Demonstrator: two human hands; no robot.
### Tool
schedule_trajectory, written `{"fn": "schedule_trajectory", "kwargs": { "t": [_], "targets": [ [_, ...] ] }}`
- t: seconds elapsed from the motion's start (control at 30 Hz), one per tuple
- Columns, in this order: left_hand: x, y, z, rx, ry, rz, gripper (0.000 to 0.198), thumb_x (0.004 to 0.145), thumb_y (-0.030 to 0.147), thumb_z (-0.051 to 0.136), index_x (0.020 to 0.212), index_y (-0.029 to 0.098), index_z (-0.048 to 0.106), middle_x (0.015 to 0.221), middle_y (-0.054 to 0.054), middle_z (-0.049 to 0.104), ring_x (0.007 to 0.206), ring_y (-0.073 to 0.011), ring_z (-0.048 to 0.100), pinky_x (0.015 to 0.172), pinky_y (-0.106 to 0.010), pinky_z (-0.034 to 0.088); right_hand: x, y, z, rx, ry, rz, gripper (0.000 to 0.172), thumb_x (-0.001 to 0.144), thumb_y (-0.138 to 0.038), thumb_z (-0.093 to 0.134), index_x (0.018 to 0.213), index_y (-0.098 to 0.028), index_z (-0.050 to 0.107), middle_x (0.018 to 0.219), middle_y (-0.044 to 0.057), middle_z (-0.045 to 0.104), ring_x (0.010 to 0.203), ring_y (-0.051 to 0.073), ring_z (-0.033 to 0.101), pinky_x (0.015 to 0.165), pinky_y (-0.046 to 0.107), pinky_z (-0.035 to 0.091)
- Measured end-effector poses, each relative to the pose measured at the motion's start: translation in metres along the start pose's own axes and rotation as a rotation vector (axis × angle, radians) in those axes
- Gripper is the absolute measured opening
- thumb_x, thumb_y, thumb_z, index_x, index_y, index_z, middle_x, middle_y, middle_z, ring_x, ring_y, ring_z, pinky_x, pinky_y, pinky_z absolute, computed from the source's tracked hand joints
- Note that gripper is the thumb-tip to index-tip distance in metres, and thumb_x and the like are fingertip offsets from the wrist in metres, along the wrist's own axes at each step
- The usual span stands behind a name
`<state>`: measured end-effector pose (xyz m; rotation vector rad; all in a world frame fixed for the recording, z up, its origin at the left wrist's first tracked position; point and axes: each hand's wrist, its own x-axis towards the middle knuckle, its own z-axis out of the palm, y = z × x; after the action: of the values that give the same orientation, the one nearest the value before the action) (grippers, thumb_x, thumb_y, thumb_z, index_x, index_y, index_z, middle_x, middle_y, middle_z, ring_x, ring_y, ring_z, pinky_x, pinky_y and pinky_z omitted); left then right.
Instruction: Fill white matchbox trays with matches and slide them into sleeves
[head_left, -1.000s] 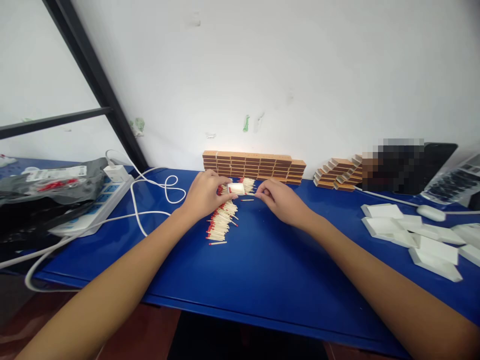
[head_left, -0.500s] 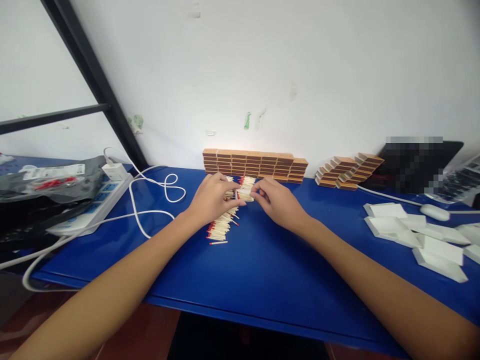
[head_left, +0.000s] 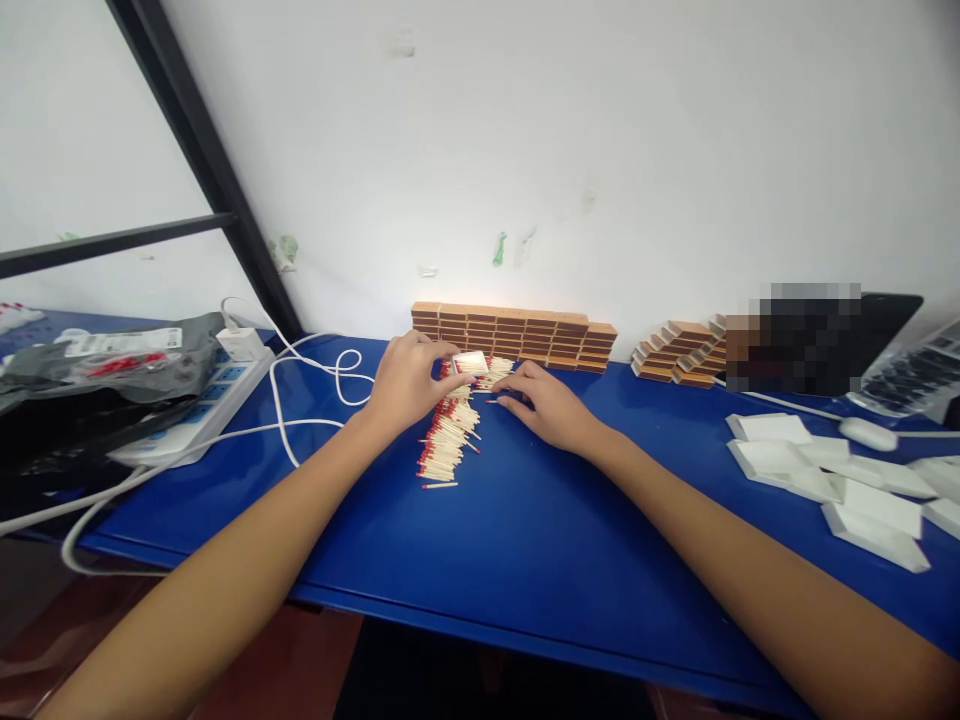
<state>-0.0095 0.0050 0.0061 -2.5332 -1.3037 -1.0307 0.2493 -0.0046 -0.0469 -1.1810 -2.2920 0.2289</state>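
Note:
My left hand point(head_left: 409, 385) is closed on a small white matchbox tray point(head_left: 471, 364), tilted, with matches lying in it. It is held just above the far part of a long pile of red-headed matches point(head_left: 448, 440) on the blue table. My right hand point(head_left: 546, 405) is low over the table, right of the pile, with thumb and forefinger bent close together. A single match point(head_left: 491, 402) sticks out at its thumb tip, the rest of it hidden by the fingers. More loose matches point(head_left: 495, 372) lie behind, between the hands.
Stacked brown-sided matchbox sleeves point(head_left: 517, 330) line the wall, with slanted stacks point(head_left: 679, 352) farther right. Empty white trays point(head_left: 825, 465) are heaped at right, near a white cable. At left lie a power strip point(head_left: 217, 400), looped white cords point(head_left: 277, 400) and a grey plastic bag point(head_left: 187, 355).
My left hand has drawn the tray slightly left and up. My right hand has come off the tray and moved down to a single match at the table. The view has shifted slightly.

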Motion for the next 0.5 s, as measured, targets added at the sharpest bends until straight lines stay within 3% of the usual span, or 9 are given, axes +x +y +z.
{"fn": "schedule_trajectory", "kwargs": {
  "t": [0.2,0.5],
  "targets": [
    [-0.001,-0.002,0.003,0.013,-0.007,0.012,0.038,0.084,0.041,0.091,0.113,0.019,0.079,0.105,-0.01,0.079,0.102,-0.0293,0.069,0.094,-0.045,0.053,0.002,-0.006,-0.001,-0.047,-0.009,0.003,0.012,0.103,-0.03,0.061,0.101,-0.022,0.069,0.104,0.007,0.059,0.092,0.022,0.06,0.084,0.035,0.049],
    [-0.001,-0.003,0.002,-0.003,-0.01,0.015,0.034,0.085,0.041,0.09,0.111,0.022,0.079,0.103,-0.008,0.078,0.101,-0.0291,0.068,0.093,-0.045,0.052,0.0,-0.011,-0.01,-0.073,-0.044,0.061,0.01,0.101,-0.026,0.063,0.092,-0.021,0.064,0.101,0.007,0.061,0.086,0.021,0.06,0.08,0.034,0.047]
  ]
}}
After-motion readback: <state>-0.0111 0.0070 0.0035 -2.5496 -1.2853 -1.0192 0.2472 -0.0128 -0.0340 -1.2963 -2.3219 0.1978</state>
